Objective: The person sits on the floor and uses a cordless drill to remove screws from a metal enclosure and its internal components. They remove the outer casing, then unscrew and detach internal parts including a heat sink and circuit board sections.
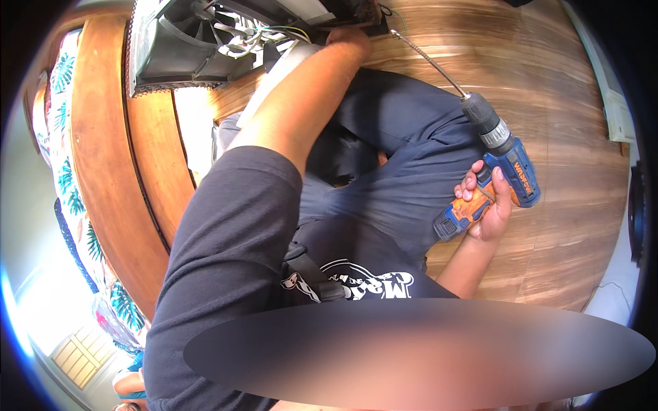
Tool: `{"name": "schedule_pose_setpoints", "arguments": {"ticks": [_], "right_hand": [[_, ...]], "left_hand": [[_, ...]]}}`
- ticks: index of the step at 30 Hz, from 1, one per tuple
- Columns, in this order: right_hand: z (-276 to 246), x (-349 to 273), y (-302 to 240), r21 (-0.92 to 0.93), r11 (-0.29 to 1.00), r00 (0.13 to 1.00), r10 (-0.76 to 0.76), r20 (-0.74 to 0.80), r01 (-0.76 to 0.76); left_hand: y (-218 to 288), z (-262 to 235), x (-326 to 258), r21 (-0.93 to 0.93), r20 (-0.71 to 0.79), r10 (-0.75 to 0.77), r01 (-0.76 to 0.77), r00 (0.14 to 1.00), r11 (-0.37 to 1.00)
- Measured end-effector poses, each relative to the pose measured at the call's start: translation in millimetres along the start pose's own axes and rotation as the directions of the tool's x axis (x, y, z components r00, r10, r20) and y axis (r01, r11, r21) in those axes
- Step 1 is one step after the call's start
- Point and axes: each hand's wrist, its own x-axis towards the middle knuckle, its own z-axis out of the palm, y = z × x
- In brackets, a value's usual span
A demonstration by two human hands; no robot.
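Observation:
My right hand (pixel 490 205) is wrapped round the orange grip of a blue and orange cordless drill (pixel 510 168). A long thin driver bit (pixel 428 61) sticks out of its black chuck, pointing up and to the left. At the top, my left hand (pixel 349 41) reaches to the edge of an opened dark appliance housing (pixel 178 58); its fingers are hidden. Inside the housing, a bundle of white wires (pixel 253 38) lies beside curved black plastic, along with a yellow-green wire (pixel 295 31).
Dark trousers (pixel 397 116) show my legs folded on the wood-patterned floor (pixel 569 226). Left of me stands a wooden bench or bed frame (pixel 103 157) with leaf-print cloth (pixel 65 181). Part of another person (pixel 130 383) appears at the lower left. A white wall panel (pixel 617 113) borders the right.

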Motion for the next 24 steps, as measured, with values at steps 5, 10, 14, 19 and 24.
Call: {"name": "schedule_pose_setpoints", "arguments": {"ticks": [5,10,14,19,24], "right_hand": [[6.7,-0.7,-7.4,-0.042,0.999,0.999,0.027,-0.028,-0.028],[4.2,-0.5,-8.7,-0.032,0.999,0.999,0.032,-0.012,-0.032],[2.1,-2.0,-8.8,-0.04,0.999,1.0,0.03,0.001,-0.03],[2.7,-3.2,-7.7,-0.034,0.999,1.0,0.023,-0.01,-0.023],[2.3,-1.8,-8.3,-0.041,0.999,1.0,0.021,0.004,-0.021]], "left_hand": [[10.6,19.6,-13.6,0.055,0.028,-0.025,0.023,0.999,0.998],[15.5,18.5,-23.6,0.009,0.019,-0.08,0.08,0.997,0.997],[12.0,28.8,-21.1,-0.06,0.068,-0.14,0.144,0.988,0.988],[12.9,39.0,-26.5,-0.145,0.053,-0.202,0.207,0.978,0.967],[22.5,50.7,-30.1,-0.348,0.034,-0.35,0.34,0.936,0.874]]}}
